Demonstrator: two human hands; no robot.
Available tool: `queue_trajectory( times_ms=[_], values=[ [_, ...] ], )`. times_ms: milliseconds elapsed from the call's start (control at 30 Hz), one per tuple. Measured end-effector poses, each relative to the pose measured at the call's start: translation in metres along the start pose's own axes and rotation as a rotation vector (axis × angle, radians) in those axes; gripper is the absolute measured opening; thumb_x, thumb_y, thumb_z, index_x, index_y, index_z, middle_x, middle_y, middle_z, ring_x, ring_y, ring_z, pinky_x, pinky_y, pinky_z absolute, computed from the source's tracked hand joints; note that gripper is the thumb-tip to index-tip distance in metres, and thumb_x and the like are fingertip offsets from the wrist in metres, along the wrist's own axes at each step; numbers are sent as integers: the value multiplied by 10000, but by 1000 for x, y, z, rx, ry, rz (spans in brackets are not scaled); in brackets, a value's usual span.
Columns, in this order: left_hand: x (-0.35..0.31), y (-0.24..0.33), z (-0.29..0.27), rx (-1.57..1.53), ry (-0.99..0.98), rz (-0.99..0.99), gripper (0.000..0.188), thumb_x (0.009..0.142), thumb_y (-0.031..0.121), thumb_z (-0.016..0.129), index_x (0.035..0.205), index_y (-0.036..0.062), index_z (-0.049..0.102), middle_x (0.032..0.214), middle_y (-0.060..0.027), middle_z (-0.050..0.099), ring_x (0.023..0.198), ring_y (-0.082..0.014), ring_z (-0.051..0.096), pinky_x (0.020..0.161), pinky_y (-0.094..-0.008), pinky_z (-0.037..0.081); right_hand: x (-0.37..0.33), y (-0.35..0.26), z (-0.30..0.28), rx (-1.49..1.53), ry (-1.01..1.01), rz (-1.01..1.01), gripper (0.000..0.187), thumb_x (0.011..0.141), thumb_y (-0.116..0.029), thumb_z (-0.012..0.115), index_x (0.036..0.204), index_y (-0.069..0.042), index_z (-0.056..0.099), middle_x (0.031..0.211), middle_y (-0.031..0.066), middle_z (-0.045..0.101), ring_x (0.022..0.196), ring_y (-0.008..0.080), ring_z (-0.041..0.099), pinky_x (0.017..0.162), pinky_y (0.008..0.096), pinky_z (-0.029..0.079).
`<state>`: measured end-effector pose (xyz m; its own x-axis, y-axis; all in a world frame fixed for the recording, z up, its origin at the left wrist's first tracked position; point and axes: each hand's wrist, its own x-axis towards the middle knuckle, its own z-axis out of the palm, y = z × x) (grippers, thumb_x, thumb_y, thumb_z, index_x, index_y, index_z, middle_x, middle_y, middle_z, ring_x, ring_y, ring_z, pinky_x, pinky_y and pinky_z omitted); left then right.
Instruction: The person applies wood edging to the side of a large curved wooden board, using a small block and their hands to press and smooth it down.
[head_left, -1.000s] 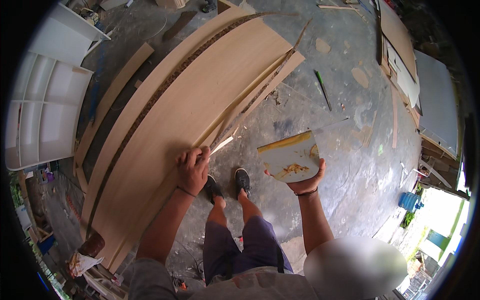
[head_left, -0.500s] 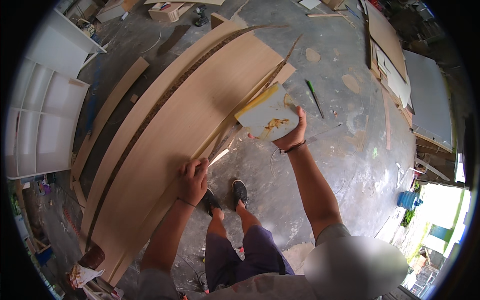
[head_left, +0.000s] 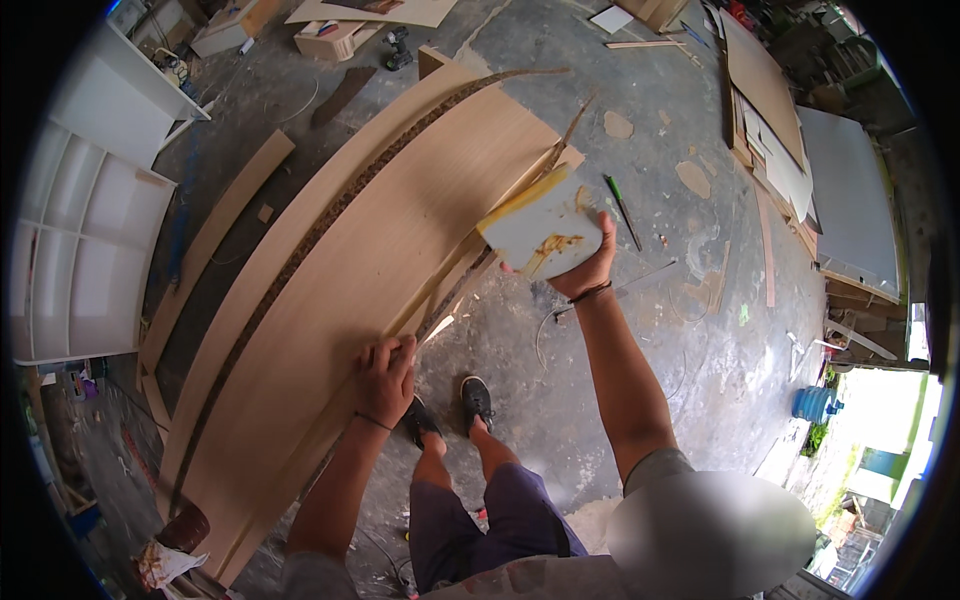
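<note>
A flat grey-white plate (head_left: 545,225) with yellow glue along one edge and brown smears on its face is gripped in my right hand (head_left: 590,262). Its yellow edge lies against the long side of a pale wooden panel (head_left: 330,270). My left hand (head_left: 385,375) is at the panel's near edge, fingers curled over a thin brown edging strip (head_left: 440,305); its fingertips are partly hidden. That strip runs along the panel's side, passes behind the plate, and its loose tip sticks out beyond the far end. Another dark speckled strip (head_left: 300,245) lies lengthwise on top of the wood.
A green-handled tool (head_left: 622,208) lies on the concrete floor (head_left: 640,330) to the right. At the lower left a brown pot (head_left: 185,527) stands beside a stained cloth (head_left: 165,565). White shelving (head_left: 90,240) is at left, a drill (head_left: 398,48) at the back, leaning sheets (head_left: 770,90) far right.
My right hand has slid the plate a little along the panel's side toward the far end. My left hand has stayed at about the same spot on the edge. The whole view has shifted slightly.
</note>
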<state>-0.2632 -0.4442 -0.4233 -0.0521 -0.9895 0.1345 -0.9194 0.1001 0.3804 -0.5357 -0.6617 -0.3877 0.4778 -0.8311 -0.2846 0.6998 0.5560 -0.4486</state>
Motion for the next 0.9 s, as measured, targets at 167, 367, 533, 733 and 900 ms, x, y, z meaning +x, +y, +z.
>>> queue_trajectory(
  times_ms=[167,367,533,733,900],
  values=[
    [0,-1,3,1,12,13,415,837,169,608,1251,176,581,1111,-53,556,1004,-296,519,855,-461,408,9,-45,13,-9,-45,-130,917,714,-703,591,1415,-136,419,1444,151,413,1293,452,403,944,787,308],
    [-2,-1,-1,31,1,6,436,816,165,625,1249,189,583,1122,-47,550,1013,-289,518,870,-458,401,9,-64,8,-108,-48,-159,965,695,-711,588,1462,-171,364,1500,152,336,1324,459,356,939,784,311],
    [0,1,2,44,12,18,447,806,160,632,1249,198,585,1121,-41,548,1005,-283,519,864,-456,401,3,-56,-8,-91,70,-157,924,712,-698,589,1442,-167,392,1484,140,363,1323,453,358,978,767,284],
    [-1,0,1,25,21,24,436,811,145,624,1244,184,591,1112,-48,557,996,-287,527,849,-442,413,-17,-28,-21,-97,-14,-17,934,706,-689,602,1440,-153,387,1463,173,385,1299,461,391,950,760,316],
    [0,2,-4,-16,53,24,412,814,107,608,1223,164,618,1113,-71,570,984,-303,537,838,-422,433,-46,3,-17,-296,-218,173,1101,648,-665,665,1509,-109,261,1533,185,297,1341,443,369,954,675,398]
  ],
)
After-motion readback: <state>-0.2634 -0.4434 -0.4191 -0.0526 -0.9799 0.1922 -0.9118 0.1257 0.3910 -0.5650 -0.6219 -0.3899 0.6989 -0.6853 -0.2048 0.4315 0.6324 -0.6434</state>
